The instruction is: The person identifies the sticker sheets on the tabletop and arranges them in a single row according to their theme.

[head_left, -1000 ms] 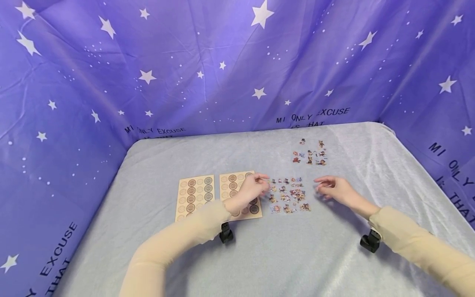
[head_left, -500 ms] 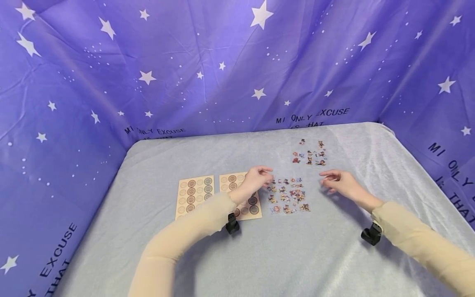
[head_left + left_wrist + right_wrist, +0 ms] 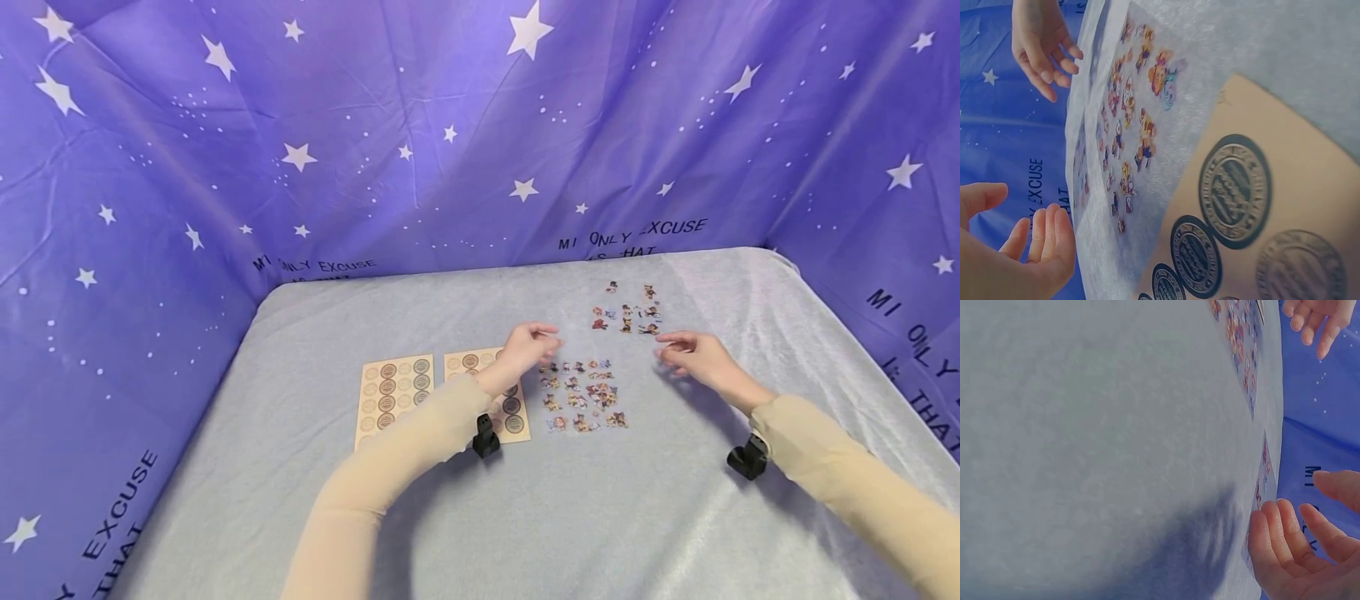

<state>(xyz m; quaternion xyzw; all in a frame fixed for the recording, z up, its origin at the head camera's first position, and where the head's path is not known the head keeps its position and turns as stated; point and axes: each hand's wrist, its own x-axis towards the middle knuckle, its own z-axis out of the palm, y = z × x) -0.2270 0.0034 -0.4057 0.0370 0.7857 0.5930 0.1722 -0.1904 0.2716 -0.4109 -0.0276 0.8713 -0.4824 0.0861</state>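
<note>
My left hand (image 3: 531, 346) hovers over the back right of the nearer tan sheet of round stickers (image 3: 457, 364), its fingers loosely bent around nothing. A transparent sheet of cartoon stickers (image 3: 576, 400) lies flat just to its right. My right hand (image 3: 697, 358) is raised over the table, fingers relaxed, close to the front right corner of a second transparent sticker sheet (image 3: 626, 321). In the left wrist view my left palm (image 3: 1035, 256) shows with thumb and fingers apart. In the right wrist view my right fingers (image 3: 1279, 534) are likewise apart from the thumb.
Another tan sheet of round stickers (image 3: 396, 367) lies at the left, partly behind the left sleeve (image 3: 405, 442). A pale grey cloth (image 3: 600, 517) covers the table. Purple star-printed curtains (image 3: 420, 108) hang behind and at the sides.
Both hands have moved toward the back of the table, the left also rightward and the right slightly rightward. All the sheets stay in place.
</note>
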